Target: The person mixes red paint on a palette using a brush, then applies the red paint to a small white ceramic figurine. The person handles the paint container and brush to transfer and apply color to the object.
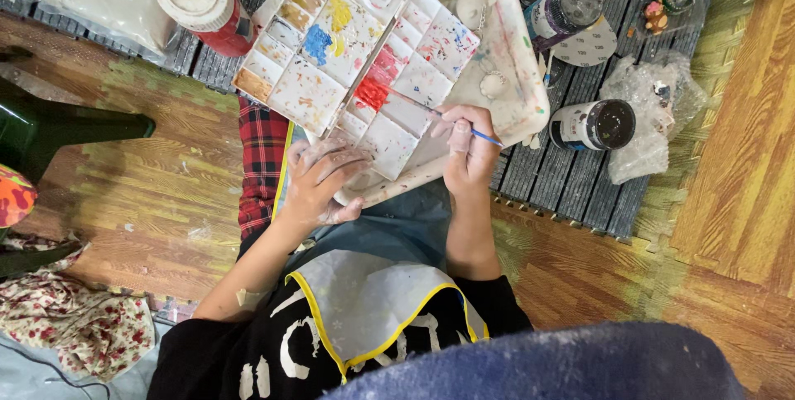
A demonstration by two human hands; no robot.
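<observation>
Fingers of the right hand [469,150] pinch a thin blue-handled paintbrush [464,125]; left hand [319,182] fingers curl under the tray's near edge.

Gripped like a pen, the brush tip reaches the red paint well of the white hinged plastic palette [356,56], seemingly to load colour, while the left hand steadies the paint-spattered white tray [527,77] carrying it. Beyond, near its far-right corner, stands an open dark paint jar [592,124].
</observation>
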